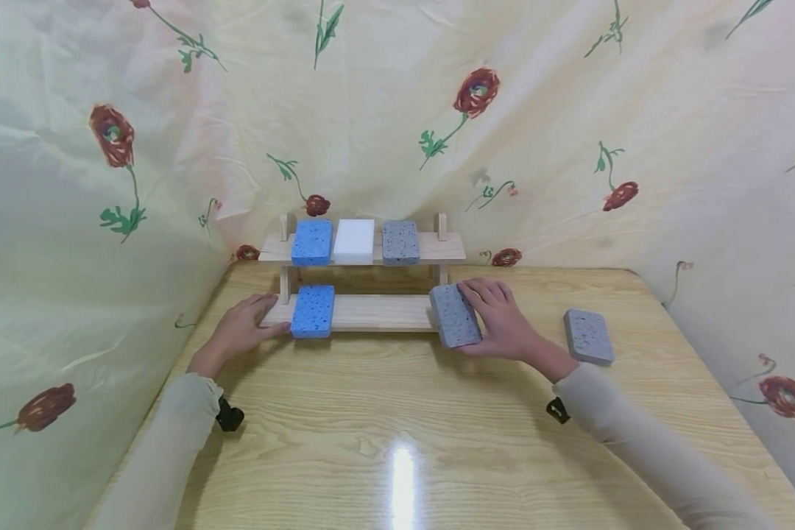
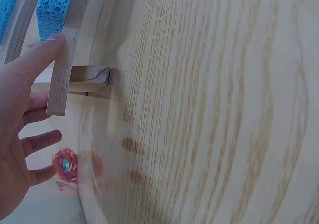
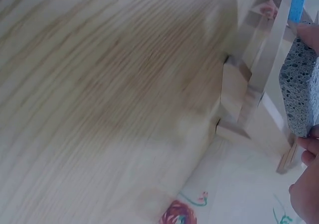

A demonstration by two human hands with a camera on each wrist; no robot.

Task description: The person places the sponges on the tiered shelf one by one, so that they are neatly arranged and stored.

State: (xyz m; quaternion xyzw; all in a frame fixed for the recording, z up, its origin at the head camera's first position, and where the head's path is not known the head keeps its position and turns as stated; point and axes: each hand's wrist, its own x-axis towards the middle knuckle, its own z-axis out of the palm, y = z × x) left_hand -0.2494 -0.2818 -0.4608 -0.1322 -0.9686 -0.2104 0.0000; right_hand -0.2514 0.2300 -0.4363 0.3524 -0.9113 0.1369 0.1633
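A two-tier wooden rack [image 1: 384, 313] stands on the table. My left hand [image 1: 244, 324] holds the left end of its lower board, thumb [image 2: 47, 52] on the front edge beside a blue sponge [image 1: 313, 311], other fingers behind. My right hand [image 1: 500, 320] grips a grey speckled sponge [image 1: 455, 316], tilted, at the right end of the lower board. In the right wrist view this sponge [image 3: 297, 79] shows between thumb and fingers; whether it touches the board I cannot tell. The upper board carries a blue sponge [image 1: 312, 243], a white sponge [image 1: 354, 241] and a grey sponge [image 1: 400, 242].
Another grey sponge [image 1: 589, 336] lies on the table [image 1: 344, 427], right of my right hand. Flower-patterned cloth [image 1: 384, 110] hangs behind the rack and along both sides of the table. A bright light reflection falls on the tabletop near the front.
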